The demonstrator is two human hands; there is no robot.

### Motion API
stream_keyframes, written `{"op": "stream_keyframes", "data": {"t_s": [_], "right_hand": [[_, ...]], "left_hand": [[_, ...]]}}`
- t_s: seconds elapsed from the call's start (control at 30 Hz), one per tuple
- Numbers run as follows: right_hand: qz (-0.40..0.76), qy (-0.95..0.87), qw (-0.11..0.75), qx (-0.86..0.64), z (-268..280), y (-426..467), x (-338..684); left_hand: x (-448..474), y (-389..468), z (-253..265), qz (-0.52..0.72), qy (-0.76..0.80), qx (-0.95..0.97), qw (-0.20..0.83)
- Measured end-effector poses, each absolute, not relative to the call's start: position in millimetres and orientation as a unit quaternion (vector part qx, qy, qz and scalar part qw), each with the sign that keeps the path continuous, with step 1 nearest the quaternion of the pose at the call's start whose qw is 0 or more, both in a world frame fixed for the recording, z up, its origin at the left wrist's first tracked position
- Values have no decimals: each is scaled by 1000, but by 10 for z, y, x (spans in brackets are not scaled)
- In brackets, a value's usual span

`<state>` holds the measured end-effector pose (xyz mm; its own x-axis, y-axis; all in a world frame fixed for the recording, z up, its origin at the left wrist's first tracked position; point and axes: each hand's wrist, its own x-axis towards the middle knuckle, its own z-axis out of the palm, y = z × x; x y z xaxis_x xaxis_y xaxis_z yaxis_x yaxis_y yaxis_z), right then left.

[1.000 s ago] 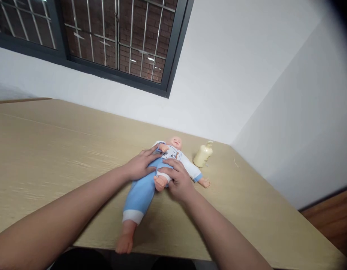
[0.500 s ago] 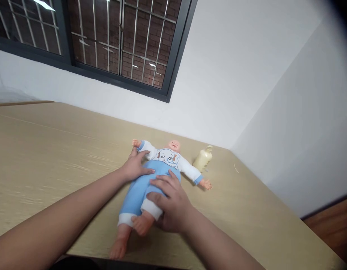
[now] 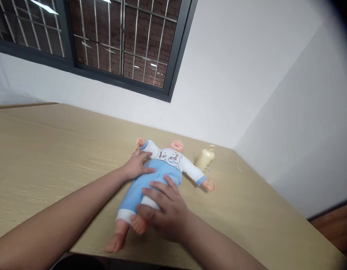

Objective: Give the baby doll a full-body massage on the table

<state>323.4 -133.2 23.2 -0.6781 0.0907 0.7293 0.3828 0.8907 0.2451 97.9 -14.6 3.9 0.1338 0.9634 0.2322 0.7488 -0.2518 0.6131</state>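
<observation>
Your doll (image 3: 162, 172) lies face-up on the counter (image 3: 246, 210), in a white top (image 3: 190, 169) with an elephant face (image 3: 169, 156) and blue trousers (image 3: 136, 191); your left grip (image 3: 137, 165) is spread open at its side, your right grip (image 3: 169, 213) bends over one leg (image 3: 150, 202), whether closed you can't tell; the bottle's (image 3: 205, 159) dark markings are unreadably small

No legible text; marks (image 3: 208, 164) on bottle (image 3: 203, 157) too small.

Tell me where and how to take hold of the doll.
I'd take the doll by its trunk, from both sides, below the outspread arms. It lies face up, so its sides look reachable, and the trunk is broader than the legs. Mind the bottle just beyond the arm on the right.
</observation>
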Motion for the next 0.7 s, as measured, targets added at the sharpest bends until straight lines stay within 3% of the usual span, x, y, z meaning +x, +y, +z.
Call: {"op": "stream_keyframes", "data": {"t_s": [0.33,0.7], "right_hand": [[-132,-861,432,-233,224,-872,3431],[-67,-843,470,-252,185,-651,3489]], "left_hand": [[1034,-214,198,234,456,855,83],[1143,-265,216,246,433,861,98]]}}
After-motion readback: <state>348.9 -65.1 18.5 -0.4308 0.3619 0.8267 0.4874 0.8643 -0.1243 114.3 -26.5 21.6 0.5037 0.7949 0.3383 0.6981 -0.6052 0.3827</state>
